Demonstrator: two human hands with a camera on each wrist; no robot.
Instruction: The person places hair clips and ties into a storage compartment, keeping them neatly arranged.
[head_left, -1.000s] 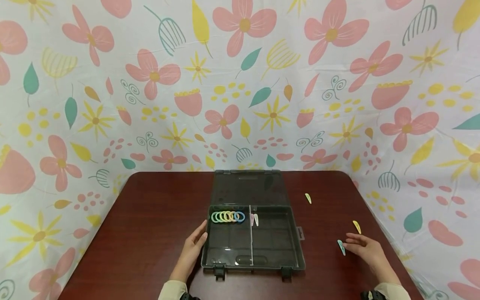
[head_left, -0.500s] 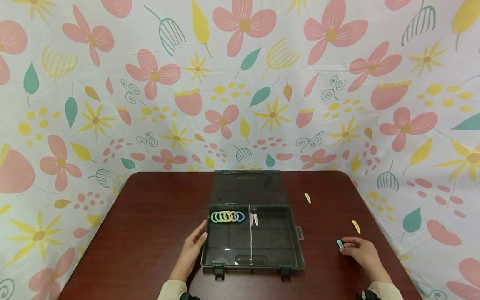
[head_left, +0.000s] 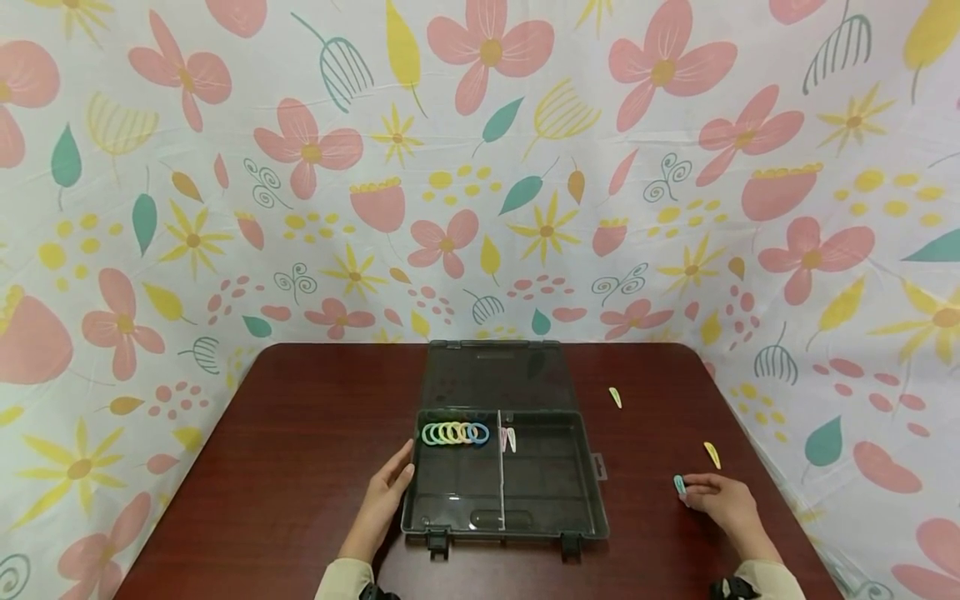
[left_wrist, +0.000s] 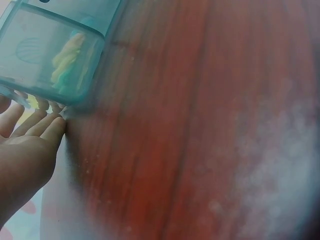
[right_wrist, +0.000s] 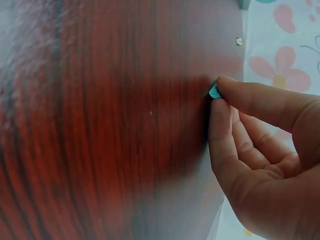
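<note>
My right hand [head_left: 723, 504] pinches a teal snap hair clip [head_left: 679, 485] between thumb and finger, at the right of the table. In the right wrist view the tip of this hair clip [right_wrist: 215, 91] shows between the fingertips. A yellow hair clip [head_left: 712, 455] lies just beyond that hand, and a pale yellow one [head_left: 616, 397] farther back. My left hand [head_left: 384, 500] rests against the left side of a dark see-through case [head_left: 555, 492], its fingers fairly straight. In the case's right compartment, a pink clip [head_left: 504, 440] and a white clip [head_left: 512, 440] lie by the divider.
Several coloured hair ties [head_left: 455, 433] lie in a row in the case's left compartment. The case's lid [head_left: 498, 375] lies open toward the back. Behind the dark red table [head_left: 315, 433] hangs a flowered cloth [head_left: 480, 175].
My right hand has closed its fingertips on the teal clip and shifted slightly left; the clip now stands more upright in the pinch. The left hand and the case have stayed put.
</note>
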